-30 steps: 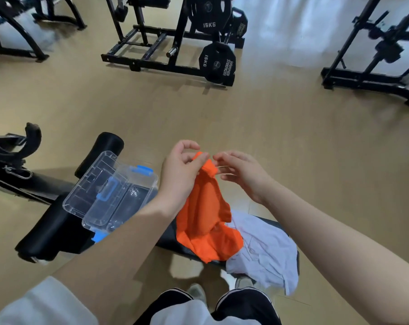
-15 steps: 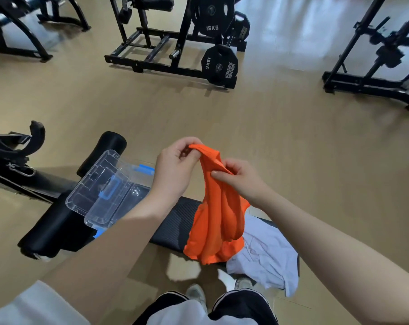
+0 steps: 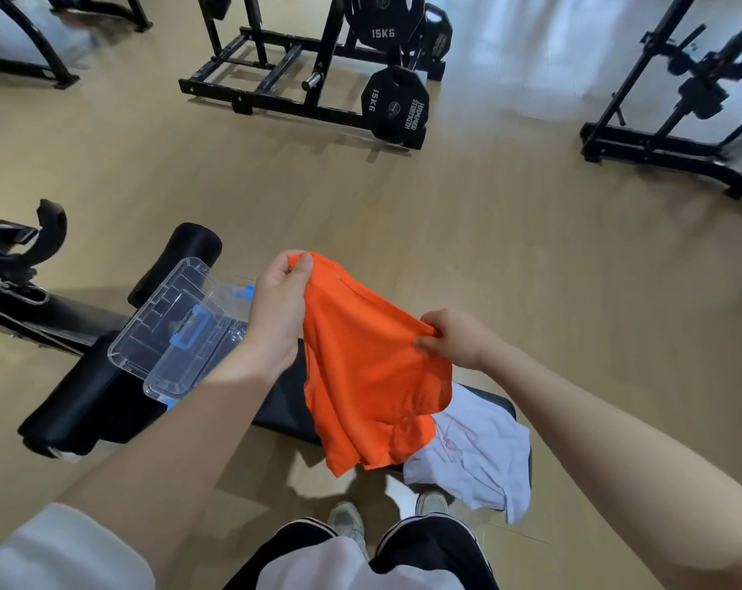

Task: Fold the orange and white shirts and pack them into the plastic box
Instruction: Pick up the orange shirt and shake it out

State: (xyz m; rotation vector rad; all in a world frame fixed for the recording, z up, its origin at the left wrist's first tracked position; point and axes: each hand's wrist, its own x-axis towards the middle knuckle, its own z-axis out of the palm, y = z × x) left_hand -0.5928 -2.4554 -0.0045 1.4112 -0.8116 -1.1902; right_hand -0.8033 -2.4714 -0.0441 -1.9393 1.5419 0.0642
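A clear plastic box (image 3: 182,330) sits open on the table (image 3: 284,402), beside which the left hand (image 3: 278,308) and right hand (image 3: 458,338) each pinch the raised orange shirt (image 3: 369,368) above the crumpled white shirt (image 3: 480,457).

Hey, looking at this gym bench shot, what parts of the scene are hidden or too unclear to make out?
Head view:
- Plastic box: near side hidden behind the left hand and forearm; contents unclear through glare.
- White shirt: partly covered by the hanging orange shirt.
- Right hand: fingertips buried in orange fabric.
- Bench: middle hidden by arm and shirts.
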